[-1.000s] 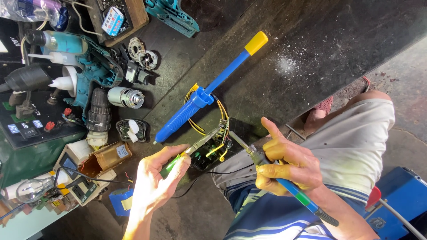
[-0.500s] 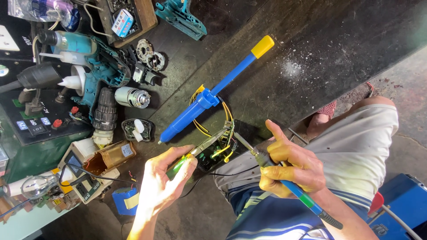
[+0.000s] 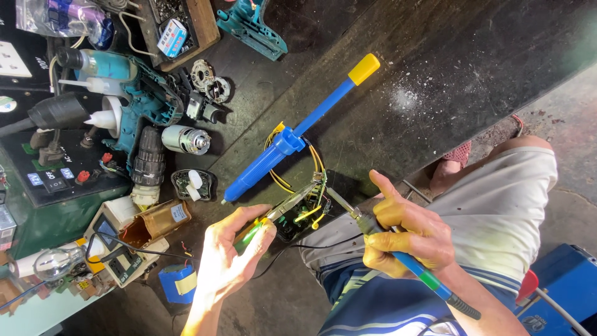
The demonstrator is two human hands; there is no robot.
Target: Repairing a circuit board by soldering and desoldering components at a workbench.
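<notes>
- Since a second ago: left hand (image 3: 227,264) has curled in tighter on the green-handled pliers (image 3: 273,218); before, the fingers were splayed. Right hand (image 3: 407,239) and soldering iron (image 3: 398,255) barely shift. The view itself has drifted a little.
- Circuit board (image 3: 308,211) with yellow wires (image 3: 314,165) sits at the near edge of the desk (image 3: 435,74), just under the blue desoldering pump (image 3: 292,140), over the person's lap.
- Risks, my read:
  - Iron tip is right at the board beside the wires; a small slip would likely melt insulation or bridge joints.
  - Board is held only by the plier nose; if it twists, the tip could skid off.
  - Iron's cord trails past the knee; a snag would jerk the tip.
  - Left fingers are near the hot end.
- Grips:
  - Left grip: closed around the pliers' handles, nose pinched at the board edge.
  - Right grip: clamped on the iron's blue handle, pen-style, index finger sticking out free.
</notes>
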